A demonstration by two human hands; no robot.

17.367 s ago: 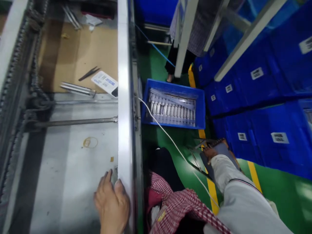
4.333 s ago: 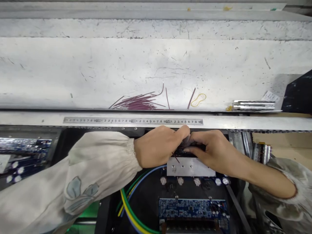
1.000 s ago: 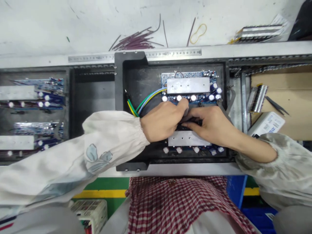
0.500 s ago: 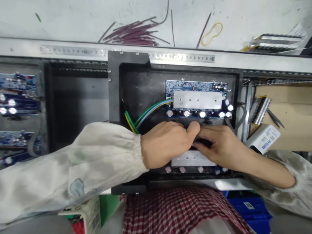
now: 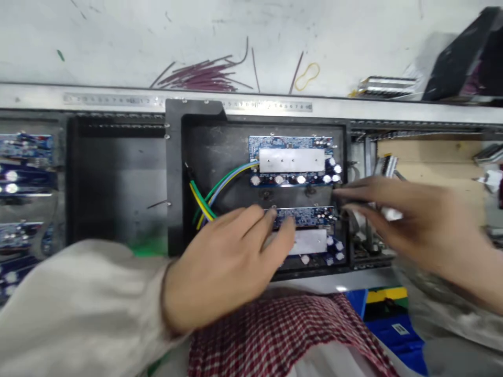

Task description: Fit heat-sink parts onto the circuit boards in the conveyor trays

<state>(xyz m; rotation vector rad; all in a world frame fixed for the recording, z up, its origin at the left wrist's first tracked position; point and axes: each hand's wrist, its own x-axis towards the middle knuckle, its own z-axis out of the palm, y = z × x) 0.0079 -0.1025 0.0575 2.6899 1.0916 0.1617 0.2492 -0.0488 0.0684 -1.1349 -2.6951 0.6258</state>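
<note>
A black fixture tray [image 5: 176, 173] on the conveyor holds two blue circuit boards. The far board [image 5: 291, 142] carries an aluminium plate, and green, yellow and blue wires [image 5: 208, 199] run from its left end. The near board [image 5: 310, 215] also has an aluminium plate [image 5: 312, 241]. My left hand [image 5: 228, 262] hovers over the near board's left end, fingers stretched out and holding nothing. My right hand [image 5: 412, 214] is at the tray's right edge, smeared by motion, fingertips pointing left. I cannot tell if it holds anything.
A steel ruler [image 5: 188, 102] lies along the rail. Behind it are purple wire offcuts [image 5: 204, 78], a yellow rubber band [image 5: 307, 76], stacked metal strips [image 5: 387, 86] and a black object [image 5: 459, 63]. More boards [image 5: 23, 157] sit left, cardboard [image 5: 432, 157] right, a blue bin [image 5: 393, 324] below.
Both hands have come off the near board, which now shows. The left drew back toward me and opened. The right swung out to the tray's right edge.
</note>
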